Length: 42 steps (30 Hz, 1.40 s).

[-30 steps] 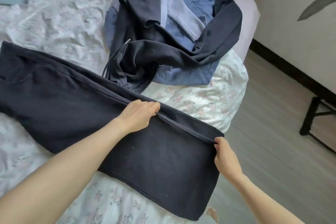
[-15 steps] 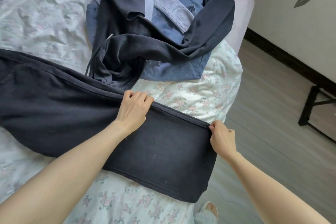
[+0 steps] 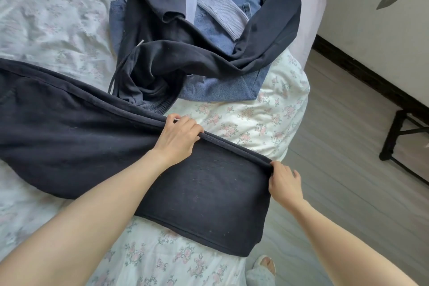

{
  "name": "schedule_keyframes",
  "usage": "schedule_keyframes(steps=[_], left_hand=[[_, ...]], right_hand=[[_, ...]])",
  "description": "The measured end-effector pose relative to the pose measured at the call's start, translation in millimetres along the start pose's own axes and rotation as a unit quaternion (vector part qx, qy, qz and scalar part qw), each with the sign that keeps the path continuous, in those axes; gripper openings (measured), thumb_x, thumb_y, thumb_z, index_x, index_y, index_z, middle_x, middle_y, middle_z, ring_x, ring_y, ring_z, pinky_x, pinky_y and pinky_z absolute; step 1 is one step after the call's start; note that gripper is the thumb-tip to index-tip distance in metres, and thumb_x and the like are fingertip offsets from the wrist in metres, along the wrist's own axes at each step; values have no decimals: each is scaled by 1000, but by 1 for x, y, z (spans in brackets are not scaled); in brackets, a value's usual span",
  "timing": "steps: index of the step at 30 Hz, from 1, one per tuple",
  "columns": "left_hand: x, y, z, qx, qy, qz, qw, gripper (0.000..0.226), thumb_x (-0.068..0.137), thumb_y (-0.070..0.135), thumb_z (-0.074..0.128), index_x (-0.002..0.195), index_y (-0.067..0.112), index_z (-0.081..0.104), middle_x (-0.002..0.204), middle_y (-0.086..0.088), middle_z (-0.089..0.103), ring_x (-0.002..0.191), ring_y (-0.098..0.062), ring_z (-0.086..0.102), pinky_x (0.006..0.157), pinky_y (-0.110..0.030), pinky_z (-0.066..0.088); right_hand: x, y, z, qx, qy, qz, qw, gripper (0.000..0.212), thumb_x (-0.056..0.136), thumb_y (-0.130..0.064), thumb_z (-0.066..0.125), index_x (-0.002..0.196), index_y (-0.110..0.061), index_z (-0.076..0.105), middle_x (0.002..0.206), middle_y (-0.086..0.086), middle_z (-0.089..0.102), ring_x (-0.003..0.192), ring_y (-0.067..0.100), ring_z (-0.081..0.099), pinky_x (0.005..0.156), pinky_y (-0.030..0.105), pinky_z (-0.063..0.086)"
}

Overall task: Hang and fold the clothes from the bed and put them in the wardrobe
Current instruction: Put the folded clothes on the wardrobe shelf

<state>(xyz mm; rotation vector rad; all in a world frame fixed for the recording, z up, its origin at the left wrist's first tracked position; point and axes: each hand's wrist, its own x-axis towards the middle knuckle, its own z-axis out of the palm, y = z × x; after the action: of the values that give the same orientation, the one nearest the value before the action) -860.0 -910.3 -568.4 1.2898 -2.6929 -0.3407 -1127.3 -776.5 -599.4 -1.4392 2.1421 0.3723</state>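
Both hands, left hand point(image 3: 177, 137) and right hand point(image 3: 283, 181), pinch the far edge of the dark trousers point(image 3: 92, 137), spread flat across the bed point(image 3: 255, 121).

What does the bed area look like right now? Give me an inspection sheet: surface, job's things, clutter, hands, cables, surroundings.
Surface: bed with a rumpled white floral cover.
Job's things: dark trousers laid flat across the bed; behind them a pile with a dark hoodie, blue jeans and a lilac ribbed top.
Clutter: nothing seen.
Hands: left hand grips the trousers' far edge midway; right hand pinches that edge at the hem corner.
Cables: nothing seen; only the hoodie's drawcord.
Surroundings: wood-look floor, pale wall with dark skirting, a black metal frame, a slippered foot.
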Motion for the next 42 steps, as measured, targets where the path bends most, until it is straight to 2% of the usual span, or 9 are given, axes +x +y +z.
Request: schedule_keyframes(steps=[6, 10, 15, 22, 27, 31, 36, 39, 42], left_hand=[[0, 2, -3, -2, 26, 12, 1000, 11, 76, 6, 74, 86, 7, 69, 77, -5, 64, 76, -25, 62, 83, -46, 42], [2, 4, 3, -4, 50, -8, 999, 9, 77, 4, 73, 84, 8, 69, 75, -5, 63, 74, -26, 61, 80, -46, 42], [3, 6, 11, 13, 44, -43, 998, 7, 79, 6, 71, 85, 7, 68, 78, -8, 61, 79, -29, 60, 86, -49, 40], [-7, 3, 10, 31, 64, -56, 996, 26, 74, 8, 75, 99, 7, 68, 100, -12, 64, 93, -31, 62, 94, -56, 38], [-33, -56, -16, 60, 85, -122, 987, 27, 79, 13, 70, 105, 6, 65, 103, -10, 61, 99, -30, 59, 102, -55, 29], [-49, -102, -37, 65, 79, -164, 981, 37, 77, 4, 69, 113, 1, 61, 113, -15, 58, 111, -33, 55, 107, -58, 25], [-63, -147, -55, 56, -44, -265, 962, 35, 88, 17, 60, 122, 12, 55, 128, -4, 54, 137, -20, 28, 115, -49, 5], [-60, -155, -62, 103, -46, -247, 962, 20, 89, 18, 60, 108, 15, 64, 113, -2, 60, 126, -22, 38, 115, -46, 7], [-52, -155, -68, 105, 74, -230, 965, 11, 80, 8, 68, 90, 10, 70, 94, -8, 65, 105, -32, 55, 109, -52, 24]], right_hand=[[8, 20, -18, -72, -3, 22, 997, 14, 95, -23, 31, 85, -17, 38, 86, -2, 56, 97, 22, 55, 106, 46, 26], [9, 30, -19, -152, 54, 49, 986, 25, 101, -36, 24, 85, -21, 36, 93, -3, 65, 94, 20, 58, 91, 38, 32], [9, 17, -15, -89, 14, 147, 985, 29, 91, -13, 37, 119, -13, 40, 125, 6, 45, 117, 25, 44, 102, 48, 28], [-12, -86, -3, -1, 143, -205, 968, 56, 85, -10, 51, 139, -11, 40, 145, 9, 40, 133, 28, 38, 107, 48, 30], [-1, -158, -18, 48, 198, -243, 948, 39, 83, -12, 60, 122, -9, 57, 117, 5, 61, 109, 27, 58, 96, 46, 41], [15, -209, -31, 30, 179, -295, 938, 29, 92, -23, 50, 120, -14, 55, 113, 1, 59, 107, 24, 51, 93, 37, 31], [26, -251, -36, -5, 168, -318, 933, 27, 95, -32, 44, 117, -19, 53, 112, -3, 58, 107, 21, 47, 87, 36, 25], [30, -264, -42, -36, 169, -339, 925, 19, 97, -24, 39, 106, -16, 54, 104, -2, 58, 99, 21, 45, 80, 35, 23], [33, -261, -53, -2, 193, -343, 919, 15, 96, -20, 42, 99, -13, 55, 97, -1, 59, 94, 22, 49, 77, 35, 26]])
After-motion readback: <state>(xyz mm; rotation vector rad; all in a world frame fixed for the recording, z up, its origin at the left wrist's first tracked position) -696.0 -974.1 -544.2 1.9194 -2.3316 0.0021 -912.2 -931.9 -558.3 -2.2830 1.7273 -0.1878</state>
